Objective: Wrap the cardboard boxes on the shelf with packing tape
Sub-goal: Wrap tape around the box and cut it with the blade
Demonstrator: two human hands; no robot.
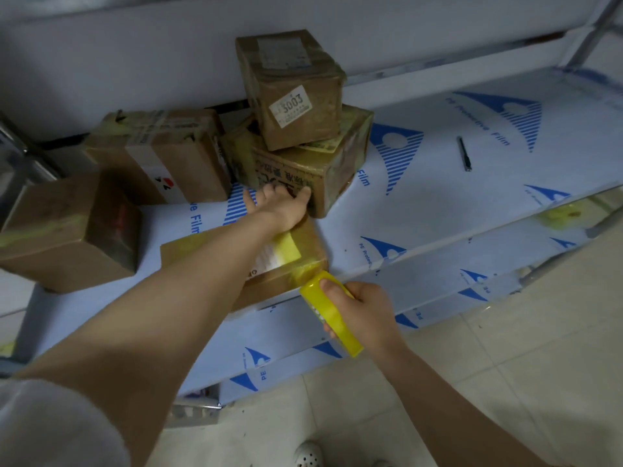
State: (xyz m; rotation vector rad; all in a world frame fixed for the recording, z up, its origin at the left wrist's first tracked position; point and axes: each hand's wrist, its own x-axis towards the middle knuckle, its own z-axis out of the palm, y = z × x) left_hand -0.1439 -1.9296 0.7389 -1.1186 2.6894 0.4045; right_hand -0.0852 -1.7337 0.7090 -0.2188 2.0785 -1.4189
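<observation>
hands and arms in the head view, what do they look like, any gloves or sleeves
No gloves: the left hand and right hand are bare, with no ring, watch or bracelet visible. The left forearm and right forearm are uncovered. A pale, blurred sleeve shows only at the left upper arm.

White protective film (438,203), printed with blue striped triangular logos and the words "PE Protective Film", forms the flat pale surface across the middle of the view. A dark, slender, pen-like tool (464,154) lies flat on the film at the right, well apart from everything else, its long axis running nearly front to back. A crumpled yellowish scrap (559,214) sits on a lower film-covered level at far right. Pale tiled floor (505,365) with visible grout lines; a white perforated shoe (308,455) on the tiles at the bottom edge; plain grey-white wall (135,45) behind
</observation>
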